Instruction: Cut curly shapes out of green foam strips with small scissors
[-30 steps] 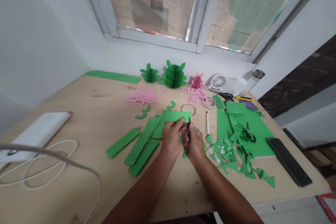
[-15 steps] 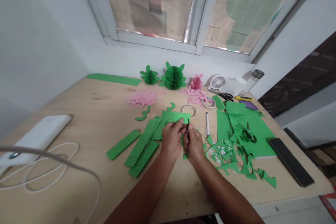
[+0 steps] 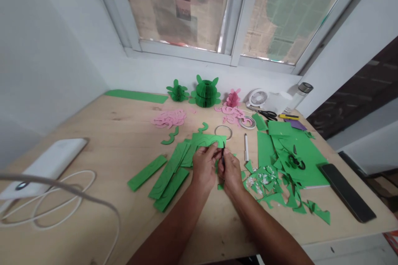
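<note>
Evidently cutting stage: L hand (image 3: 204, 167), fingers pinching a green strip (image 3: 203, 138) w/ curved lines drawn; R hand (image 3: 231, 170), fingers closed round small black scissors (image 3: 222, 155), blades at strip's R end. Strip's over desk (image 3: 115, 132), just this side of ring (image 3: 223, 126). Next move prob. calls for L turning strip so blades track the line. More marked strips (image 3: 169, 169) lie to L.

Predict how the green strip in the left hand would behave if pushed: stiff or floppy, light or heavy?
The strip is probably light, since it looks like paper. It may be fairly stiff, as it looks flat beyond the left hand. It seems thin, so a firm push would likely bend it.
</note>
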Motion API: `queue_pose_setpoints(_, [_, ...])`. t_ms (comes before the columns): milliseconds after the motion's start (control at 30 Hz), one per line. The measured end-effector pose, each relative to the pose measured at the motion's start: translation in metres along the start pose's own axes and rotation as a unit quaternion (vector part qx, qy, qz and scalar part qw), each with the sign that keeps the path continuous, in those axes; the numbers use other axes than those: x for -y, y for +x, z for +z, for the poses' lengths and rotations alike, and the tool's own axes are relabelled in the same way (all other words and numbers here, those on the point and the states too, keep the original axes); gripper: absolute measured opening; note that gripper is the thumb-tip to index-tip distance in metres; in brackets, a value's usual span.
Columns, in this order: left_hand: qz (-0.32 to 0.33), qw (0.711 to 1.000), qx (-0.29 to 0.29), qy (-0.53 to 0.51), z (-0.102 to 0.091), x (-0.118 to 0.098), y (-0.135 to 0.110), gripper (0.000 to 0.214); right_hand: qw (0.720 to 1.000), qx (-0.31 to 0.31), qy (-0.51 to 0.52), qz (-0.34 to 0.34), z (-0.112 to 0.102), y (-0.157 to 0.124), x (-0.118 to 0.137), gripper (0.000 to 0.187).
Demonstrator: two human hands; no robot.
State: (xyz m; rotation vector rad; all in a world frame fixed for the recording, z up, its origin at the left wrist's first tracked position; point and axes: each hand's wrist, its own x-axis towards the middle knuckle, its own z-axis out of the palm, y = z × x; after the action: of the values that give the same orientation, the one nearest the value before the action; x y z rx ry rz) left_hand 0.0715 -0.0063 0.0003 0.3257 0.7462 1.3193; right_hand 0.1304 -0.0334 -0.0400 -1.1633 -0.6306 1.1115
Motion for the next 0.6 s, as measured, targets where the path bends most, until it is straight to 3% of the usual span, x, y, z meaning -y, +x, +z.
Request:
queue_pose_setpoints(367, [-0.011,0.999,-0.001,0.045,0.0000,-0.0027,0.0012,0.022,1.000,-0.002,-0.012,0.005,0.0006,-0.0015,0.0025,0.054])
queue_pose_setpoints(600, [0.016,0.990,0.019,0.142,-0.0041,-0.0063,0.0062,0.025,1.000,0.010,-0.014,0.011,0.0002,-0.0020,0.0047,0.052])
